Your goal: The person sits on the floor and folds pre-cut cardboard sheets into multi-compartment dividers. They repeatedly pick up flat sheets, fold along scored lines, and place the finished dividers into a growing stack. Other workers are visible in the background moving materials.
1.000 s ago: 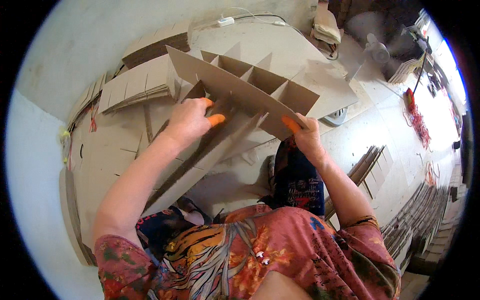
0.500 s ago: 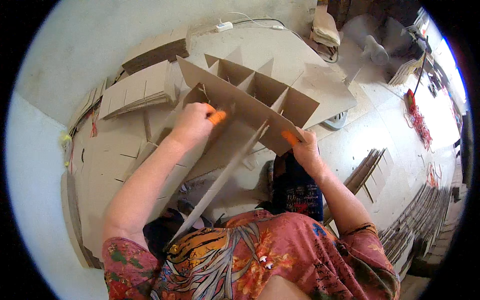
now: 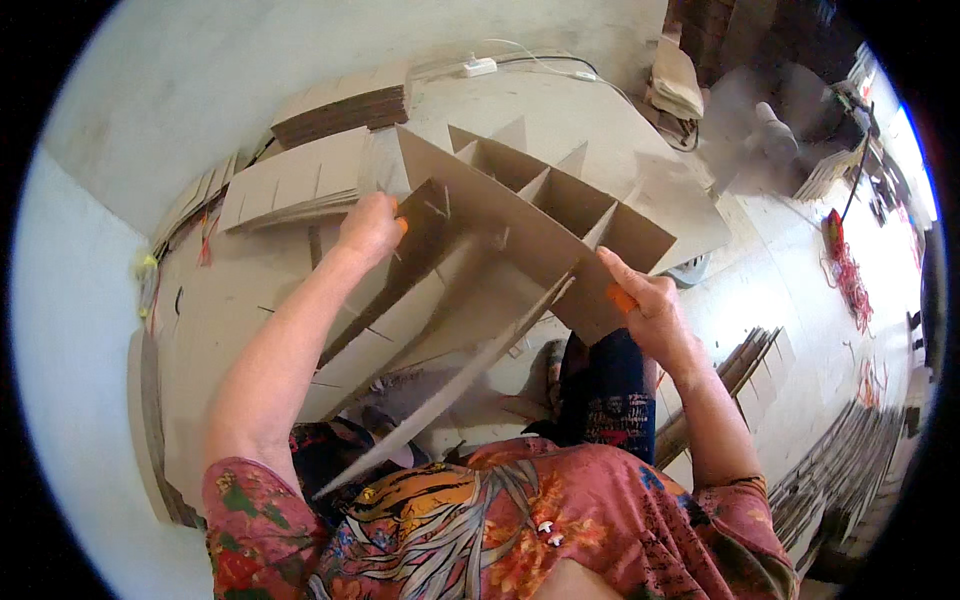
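A partly interlocked brown cardboard divider (image 3: 495, 207) stands at the middle, its crossed strips forming several open cells at the far side. Slotted strips run from it toward me; one long cardboard strip (image 3: 440, 400) slants down to my shirt. My left hand (image 3: 370, 232) is closed at the far end of the leftmost cardboard strip (image 3: 425, 235), its fingertips mostly hidden. Orange covers show on fingers of both hands. At the divider's right end, my right hand (image 3: 650, 308) grips the panel edge, index finger stretched along it.
Stacks of slotted cardboard strips (image 3: 295, 185) lie at the far left, with another stack (image 3: 340, 105) behind. More cardboard bundles (image 3: 835, 480) stand at the right, near red string (image 3: 850, 285). A fan (image 3: 770, 130) and a white power strip (image 3: 480, 67) are at the back.
My left hand has shifted left and slightly up, from the panel to the leftmost strip. The right index finger has straightened along the cardboard. The whole view has shifted a little.
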The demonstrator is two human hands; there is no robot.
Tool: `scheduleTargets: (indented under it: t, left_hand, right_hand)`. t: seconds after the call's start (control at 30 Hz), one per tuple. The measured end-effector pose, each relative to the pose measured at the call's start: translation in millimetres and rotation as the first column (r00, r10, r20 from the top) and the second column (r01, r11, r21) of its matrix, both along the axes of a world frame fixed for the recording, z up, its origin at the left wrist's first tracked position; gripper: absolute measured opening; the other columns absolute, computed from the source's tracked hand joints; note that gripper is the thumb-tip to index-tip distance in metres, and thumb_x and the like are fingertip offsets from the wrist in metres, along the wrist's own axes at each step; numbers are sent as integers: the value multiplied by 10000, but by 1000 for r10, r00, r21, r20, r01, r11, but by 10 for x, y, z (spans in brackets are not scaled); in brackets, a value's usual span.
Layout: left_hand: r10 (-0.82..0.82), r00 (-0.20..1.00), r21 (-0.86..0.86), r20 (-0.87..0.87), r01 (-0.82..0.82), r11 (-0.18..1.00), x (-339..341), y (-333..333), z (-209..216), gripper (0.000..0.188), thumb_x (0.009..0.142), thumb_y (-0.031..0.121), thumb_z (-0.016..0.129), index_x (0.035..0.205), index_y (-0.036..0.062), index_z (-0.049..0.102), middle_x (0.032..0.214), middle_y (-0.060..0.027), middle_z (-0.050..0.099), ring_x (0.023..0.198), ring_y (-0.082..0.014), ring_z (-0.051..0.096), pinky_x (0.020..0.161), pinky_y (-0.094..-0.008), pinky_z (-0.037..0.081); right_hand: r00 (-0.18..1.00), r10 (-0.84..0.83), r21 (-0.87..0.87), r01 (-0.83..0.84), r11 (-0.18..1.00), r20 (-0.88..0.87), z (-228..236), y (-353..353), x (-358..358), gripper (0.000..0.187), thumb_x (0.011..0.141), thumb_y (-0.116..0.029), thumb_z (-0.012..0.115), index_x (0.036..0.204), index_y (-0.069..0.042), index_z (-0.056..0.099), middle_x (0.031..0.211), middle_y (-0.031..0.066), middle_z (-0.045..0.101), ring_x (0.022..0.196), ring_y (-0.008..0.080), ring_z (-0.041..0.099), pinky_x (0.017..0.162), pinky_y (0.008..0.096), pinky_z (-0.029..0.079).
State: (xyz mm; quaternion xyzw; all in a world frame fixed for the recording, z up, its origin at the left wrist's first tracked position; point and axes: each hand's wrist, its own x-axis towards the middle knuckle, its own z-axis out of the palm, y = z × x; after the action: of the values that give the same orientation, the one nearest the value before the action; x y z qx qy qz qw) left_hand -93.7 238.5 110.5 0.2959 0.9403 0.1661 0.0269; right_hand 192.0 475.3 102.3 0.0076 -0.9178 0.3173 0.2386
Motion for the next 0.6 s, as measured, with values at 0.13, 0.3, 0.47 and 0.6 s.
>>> scheduleTargets:
  t: [0.13, 0.3, 0.47, 0.6]
  left_hand:
    - [-104, 994, 13, -22, 105, 994, 0, -65, 21, 258, 738, 183, 659, 659, -43, 564, 643, -210, 586, 643, -360, 586, 604, -444, 443]
    - [-85, 979, 206, 184, 47, 978, -91, -144, 195, 309, 815, 266, 649, 792, -41, 633, 643, -146, 576, 557, -265, 441, 570, -353, 410]
    - [133, 976, -117, -174, -155, 981, -534, -639, 139, 484, 822, 294, 639, 1232, 70, 508, 1113, -130, 609, 1031, -271, 576, 842, -402, 467]
    - [-14, 702, -49, -712, -29, 998, -1030, -809, -382, 403, 800, 226, 658, 1144, 55, 536, 1053, -143, 620, 1002, -314, 573, 837, -427, 447]
  right_hand:
    - [977, 36, 94, -57, 994, 210, -23, -20, -149, 535, 761, 46, 551, 1276, -86, 490, 914, 235, 621, 790, 377, 621, 693, 406, 496]
    - [999, 28, 157, -21, 987, -45, -86, 59, -398, 520, 734, 37, 536, 1242, -72, 512, 856, 212, 624, 725, 391, 606, 660, 429, 493]
    - [999, 48, 68, -49, 996, 23, -183, 70, -649, 483, 760, 31, 530, 1229, -87, 525, 835, 219, 614, 729, 393, 600, 653, 437, 487]
    - [997, -56, 216, 65, 974, -49, -207, 241, -945, 483, 769, -5, 554, 1239, -107, 519, 781, 204, 610, 696, 380, 595, 624, 434, 480]
